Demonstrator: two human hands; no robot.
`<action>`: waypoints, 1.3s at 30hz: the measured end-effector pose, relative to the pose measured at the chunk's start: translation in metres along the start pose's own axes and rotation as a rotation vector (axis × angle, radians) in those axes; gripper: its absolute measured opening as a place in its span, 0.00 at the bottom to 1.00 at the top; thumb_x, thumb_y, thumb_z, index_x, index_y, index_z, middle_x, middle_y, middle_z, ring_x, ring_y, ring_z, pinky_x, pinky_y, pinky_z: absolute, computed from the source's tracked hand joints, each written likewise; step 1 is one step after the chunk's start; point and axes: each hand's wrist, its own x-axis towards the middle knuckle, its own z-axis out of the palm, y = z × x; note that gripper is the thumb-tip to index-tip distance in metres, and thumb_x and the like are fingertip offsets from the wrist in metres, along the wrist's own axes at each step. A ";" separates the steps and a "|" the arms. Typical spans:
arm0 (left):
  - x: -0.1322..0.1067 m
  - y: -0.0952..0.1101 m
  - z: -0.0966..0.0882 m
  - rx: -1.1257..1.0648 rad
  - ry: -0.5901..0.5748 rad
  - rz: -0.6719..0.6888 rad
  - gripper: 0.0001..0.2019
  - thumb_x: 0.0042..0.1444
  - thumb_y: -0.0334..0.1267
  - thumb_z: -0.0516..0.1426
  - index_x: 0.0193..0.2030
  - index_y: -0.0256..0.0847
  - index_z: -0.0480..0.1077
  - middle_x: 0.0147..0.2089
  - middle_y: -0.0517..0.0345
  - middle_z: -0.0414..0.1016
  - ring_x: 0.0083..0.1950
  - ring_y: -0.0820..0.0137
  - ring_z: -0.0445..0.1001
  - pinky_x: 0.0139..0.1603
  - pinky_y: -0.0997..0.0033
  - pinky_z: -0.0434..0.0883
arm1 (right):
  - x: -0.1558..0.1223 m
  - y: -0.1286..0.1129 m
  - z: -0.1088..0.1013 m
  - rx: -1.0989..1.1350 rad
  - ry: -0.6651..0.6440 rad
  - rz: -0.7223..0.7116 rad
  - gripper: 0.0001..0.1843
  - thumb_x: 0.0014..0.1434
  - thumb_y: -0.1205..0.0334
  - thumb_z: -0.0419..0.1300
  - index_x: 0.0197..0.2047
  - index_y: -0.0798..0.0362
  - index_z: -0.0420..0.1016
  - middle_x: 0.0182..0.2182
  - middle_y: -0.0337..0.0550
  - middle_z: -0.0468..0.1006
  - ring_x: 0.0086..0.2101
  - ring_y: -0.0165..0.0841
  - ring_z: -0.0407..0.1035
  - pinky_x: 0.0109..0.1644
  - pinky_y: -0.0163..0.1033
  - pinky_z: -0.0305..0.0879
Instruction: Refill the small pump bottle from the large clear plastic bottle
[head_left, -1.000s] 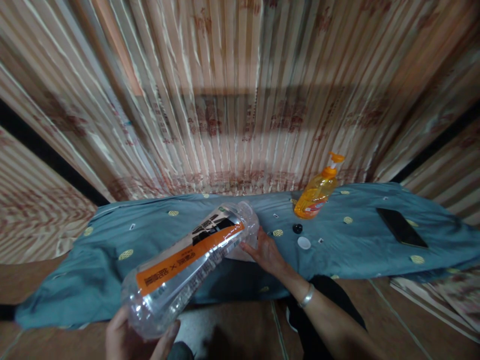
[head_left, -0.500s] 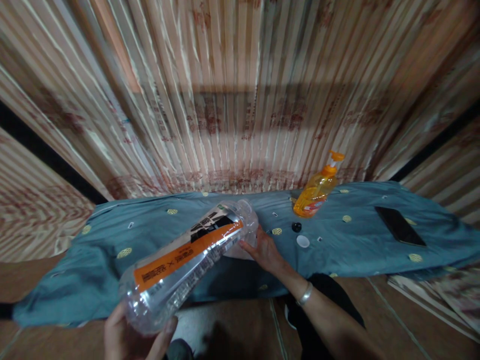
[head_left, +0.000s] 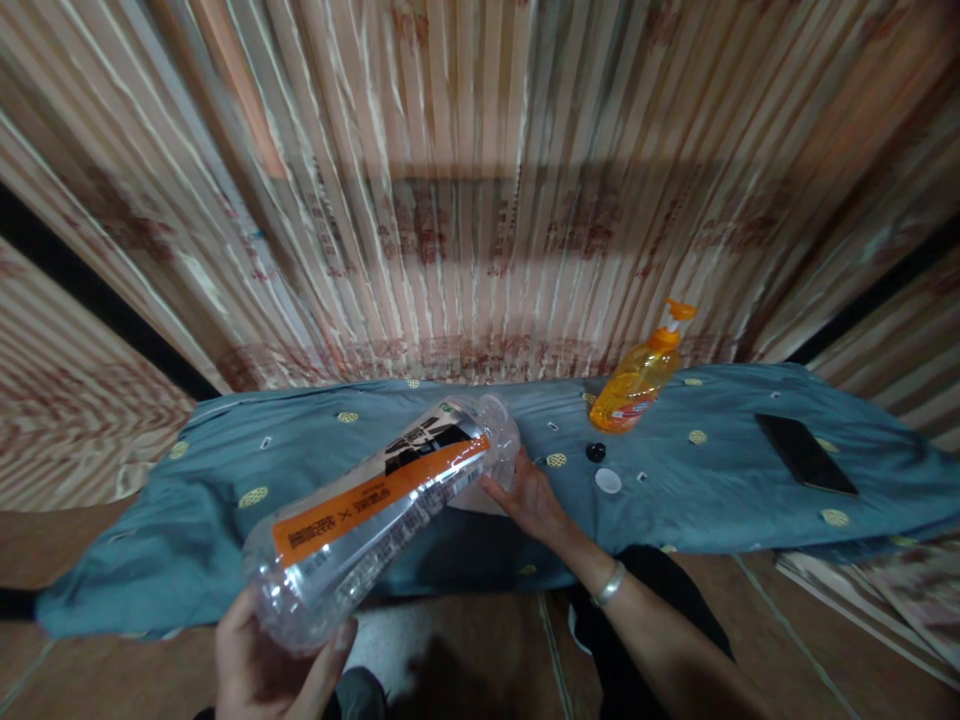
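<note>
In the head view, we had the clear bottle [head_left: 386, 510] tilted left of the pump bottle [head_left: 636, 388], left hand [head_left: 259, 668] clamped on its base, right hand [head_left: 537, 506] by its neck, grip hidden so we couldn't tell. We figured it was light, squishy, kinda slick, best held at base and shoulder.

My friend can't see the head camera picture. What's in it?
A clear bottle, held aslant, left hand at its base and right hand by its neck. On blue cloth to the right sit a pump bottle, black cap, white disc and phone.
</note>
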 end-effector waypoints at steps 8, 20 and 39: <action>-0.003 0.018 0.019 0.034 0.088 -0.016 0.39 0.29 0.45 0.83 0.52 0.48 0.78 0.46 0.62 0.85 0.48 0.66 0.83 0.47 0.78 0.81 | 0.000 0.005 0.005 -0.031 0.007 0.016 0.36 0.61 0.57 0.72 0.69 0.48 0.69 0.55 0.58 0.87 0.53 0.55 0.84 0.58 0.65 0.83; -0.003 0.011 0.009 0.056 0.034 -0.049 0.40 0.33 0.45 0.82 0.56 0.52 0.77 0.53 0.60 0.86 0.53 0.61 0.84 0.49 0.72 0.82 | 0.000 0.000 0.004 0.026 -0.006 0.081 0.36 0.61 0.58 0.71 0.70 0.50 0.69 0.57 0.59 0.86 0.57 0.57 0.83 0.63 0.66 0.80; -0.006 0.019 0.016 0.041 0.042 0.013 0.36 0.37 0.43 0.82 0.55 0.51 0.77 0.51 0.61 0.86 0.52 0.64 0.84 0.50 0.75 0.82 | -0.001 0.002 0.003 0.007 0.002 0.057 0.34 0.62 0.55 0.69 0.69 0.50 0.69 0.56 0.57 0.87 0.55 0.55 0.84 0.61 0.66 0.81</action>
